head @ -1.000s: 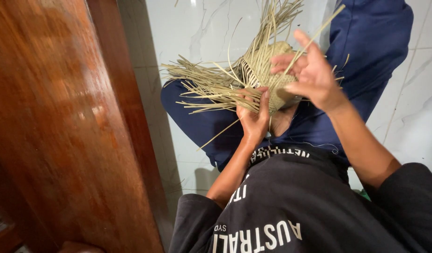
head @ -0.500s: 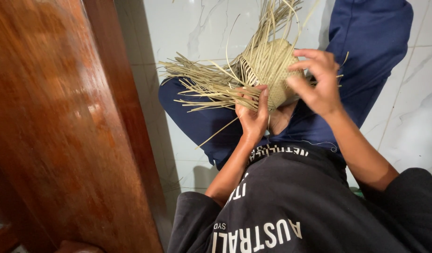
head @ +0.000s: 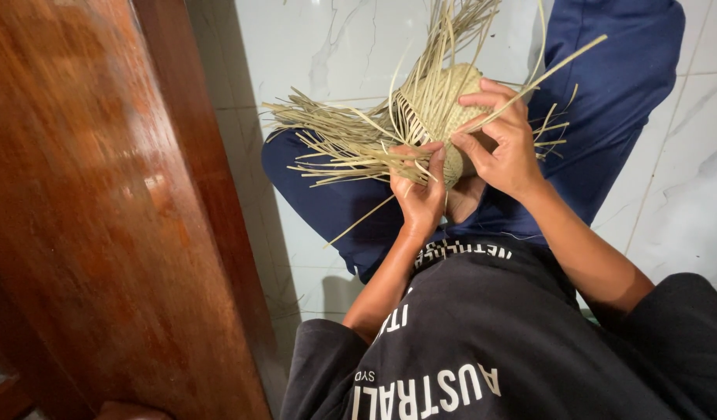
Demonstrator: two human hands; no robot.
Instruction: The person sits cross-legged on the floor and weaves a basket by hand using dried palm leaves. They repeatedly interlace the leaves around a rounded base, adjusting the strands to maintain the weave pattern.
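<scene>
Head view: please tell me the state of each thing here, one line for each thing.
Woven straw piece: partly woven, rounded, many loose strips sticking out; held over the lap.
Loose strips: unwoven, fanned out to the left and upward.
Left hand: closed on the lower edge of the woven piece.
Right hand: fingers pinching one strip against the weave.
Wooden door: glossy; open or shut cannot be told.

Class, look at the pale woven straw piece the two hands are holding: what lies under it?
Under the pale woven straw piece are the person's legs in dark blue trousers and white marbled floor tiles. The left hand and right hand cover its lower edge.
</scene>
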